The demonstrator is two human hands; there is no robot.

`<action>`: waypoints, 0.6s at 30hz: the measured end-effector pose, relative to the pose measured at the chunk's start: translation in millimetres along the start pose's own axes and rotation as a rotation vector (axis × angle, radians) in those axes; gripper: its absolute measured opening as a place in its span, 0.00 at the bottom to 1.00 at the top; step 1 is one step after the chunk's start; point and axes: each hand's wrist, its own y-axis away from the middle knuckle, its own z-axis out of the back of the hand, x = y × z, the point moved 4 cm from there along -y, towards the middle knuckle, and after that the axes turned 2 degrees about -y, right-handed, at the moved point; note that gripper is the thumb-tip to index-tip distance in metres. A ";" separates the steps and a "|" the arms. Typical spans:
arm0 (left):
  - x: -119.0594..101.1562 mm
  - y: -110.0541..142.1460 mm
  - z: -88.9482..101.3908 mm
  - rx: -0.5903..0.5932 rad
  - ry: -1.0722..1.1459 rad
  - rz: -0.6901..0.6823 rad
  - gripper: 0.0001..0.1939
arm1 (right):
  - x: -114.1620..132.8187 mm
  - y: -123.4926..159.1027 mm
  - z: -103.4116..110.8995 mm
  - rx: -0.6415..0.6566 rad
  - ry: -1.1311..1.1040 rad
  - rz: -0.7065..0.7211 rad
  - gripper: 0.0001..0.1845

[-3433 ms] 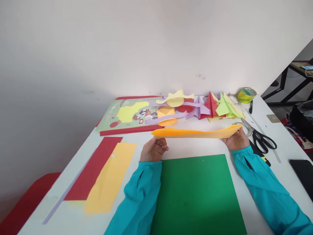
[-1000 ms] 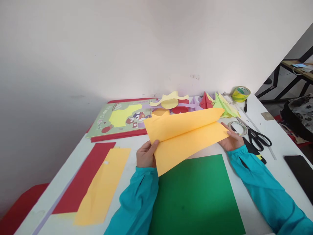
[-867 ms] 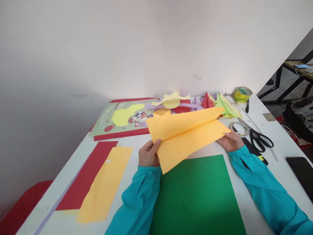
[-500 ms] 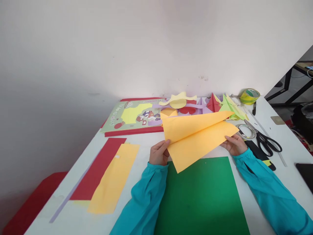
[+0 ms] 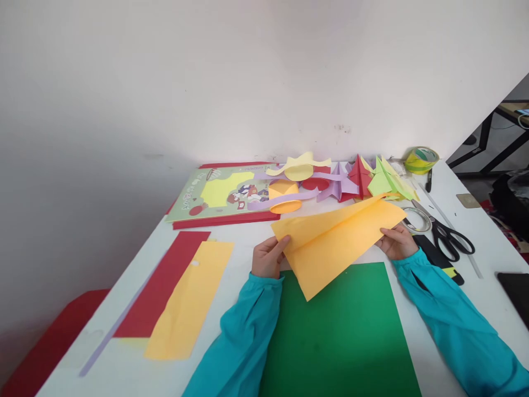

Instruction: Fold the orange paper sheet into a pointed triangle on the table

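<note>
Against the view half a second ago, I see the orange sheet (image 5: 330,251) sitting lower at its back: its upper flap has dropped, and the orange paper loop (image 5: 282,188) behind it, top centre of the frame, comes back into my sight with a purple strip (image 5: 297,196) across its front. The sheet's lowest corner still hangs over the top edge of the green sheet (image 5: 339,336) at bottom centre.

The orange sheet is held up in the middle of the frame, a crease running slantwise along it. From my end, both hands are pinching it: the left hand (image 5: 268,258) grips its left edge, thumb on top and fingers curled beneath, and the right hand (image 5: 397,241) nips the lower right edge between thumb and fingers. Both teal-sleeved forearms slant up from the bottom of the frame, the right one from the corner.

On the white tabletop (image 5: 236,275), I have black-handled scissors (image 5: 440,227) just beside the right hand, and red (image 5: 163,292) and orange strips (image 5: 190,306) at lower left.
</note>
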 end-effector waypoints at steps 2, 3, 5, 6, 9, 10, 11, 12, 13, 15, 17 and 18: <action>-0.2 -1.0 1.5 -0.015 0.003 0.000 0.20 | 0.9 0.9 0.0 -0.001 -0.010 0.012 0.17; -0.4 -1.6 2.2 -0.021 0.006 0.003 0.20 | 1.7 1.7 -0.3 -0.002 -0.014 0.019 0.18; -0.5 -2.9 3.5 -0.030 0.014 0.012 0.20 | 4.3 3.7 -1.0 -0.005 -0.015 0.041 0.19; -0.5 -3.4 4.0 -0.034 0.017 0.016 0.21 | 5.8 4.8 -1.5 -0.004 -0.013 0.053 0.20; 0.7 -4.4 4.8 -0.041 0.021 0.032 0.22 | 9.3 7.7 -2.6 0.018 -0.002 0.068 0.21; 1.3 -4.6 4.9 -0.044 0.021 0.037 0.22 | 9.8 8.3 -2.6 0.030 0.004 0.069 0.22; 1.9 -4.8 5.1 -0.046 0.021 0.042 0.22 | 10.0 8.9 -2.5 0.042 0.014 0.071 0.23; 2.5 -5.1 5.4 -0.049 0.021 0.044 0.22 | 9.9 9.3 -2.4 0.054 0.028 0.080 0.24; 3.0 -5.7 5.9 -0.051 0.023 0.045 0.22 | 9.6 9.8 -2.5 0.068 0.047 0.095 0.25; 4.0 -7.7 7.9 -0.055 0.024 0.045 0.21 | 7.9 11.0 -4.0 0.096 0.088 0.120 0.27; 5.4 -10.7 11.0 -0.054 -0.008 0.058 0.21 | 5.4 13.1 -7.0 0.128 0.121 0.127 0.28; 6.2 -12.4 12.7 -0.052 -0.033 0.069 0.20 | 4.3 14.7 -8.8 0.146 0.140 0.122 0.29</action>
